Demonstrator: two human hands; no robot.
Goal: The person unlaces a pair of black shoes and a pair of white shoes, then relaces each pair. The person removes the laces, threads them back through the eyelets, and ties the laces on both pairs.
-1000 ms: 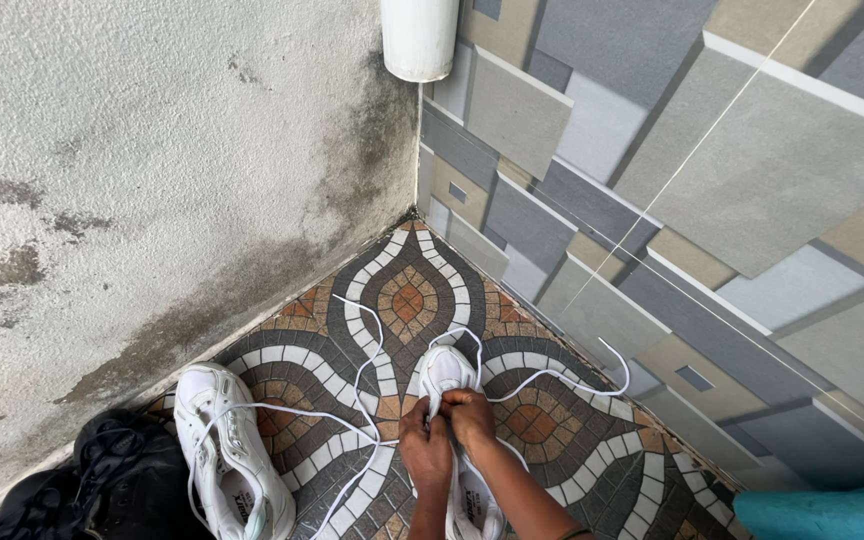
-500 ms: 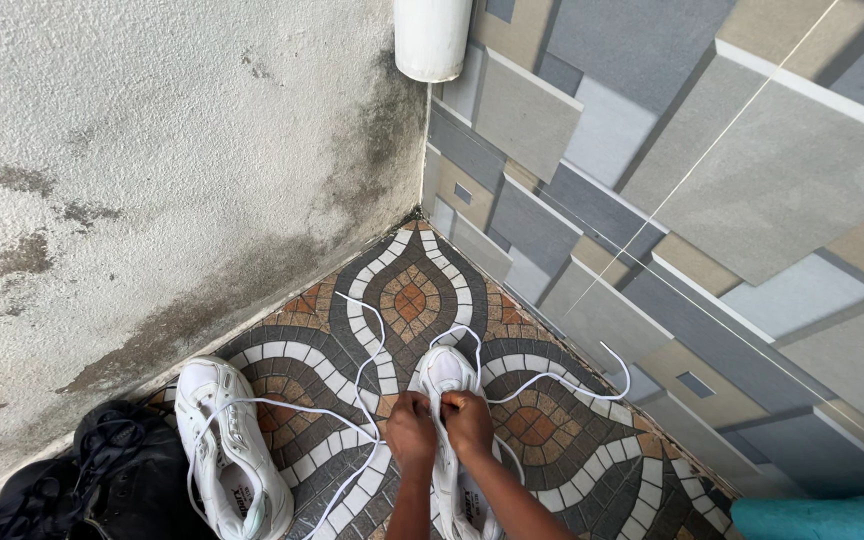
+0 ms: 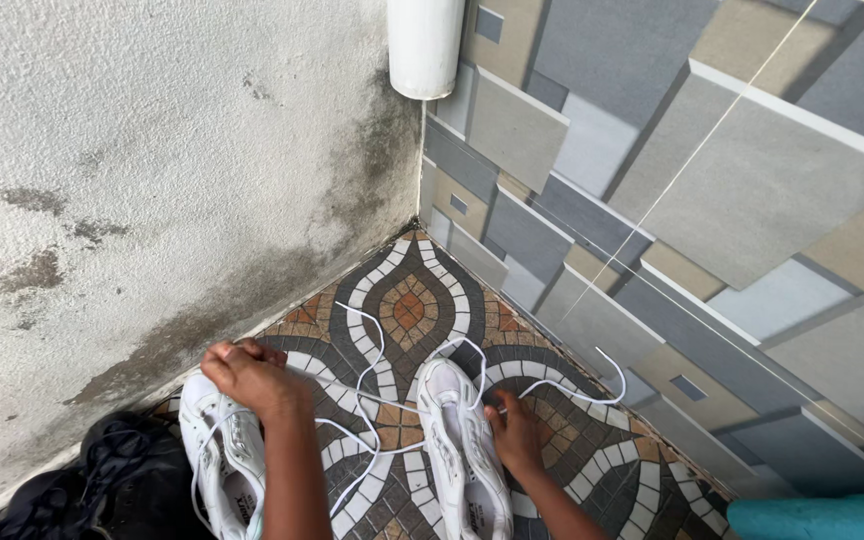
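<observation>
Two white sneakers stand on a patterned tile floor [image 3: 407, 300]. My left hand [image 3: 247, 378] is closed on a white shoelace [image 3: 382, 398] and holds it out to the left, above the left sneaker [image 3: 220, 460]. The lace runs taut from that hand to the right sneaker [image 3: 462, 445]. My right hand [image 3: 515, 430] rests against the right side of the right sneaker. Loose lace ends curl over the floor ahead of the shoes.
A rough plaster wall [image 3: 152, 170] rises at left and a tiled wall [image 3: 672, 200] at right, meeting in a corner under a white pipe [image 3: 420, 45]. Dark shoes or cloth [image 3: 102, 480] lie at lower left. A teal object [image 3: 822, 518] sits at lower right.
Both hands were together on the right sneaker's tongue. My left hand has pulled the lace away to the left, over the left sneaker; my right hand has dropped to the shoe's side.
</observation>
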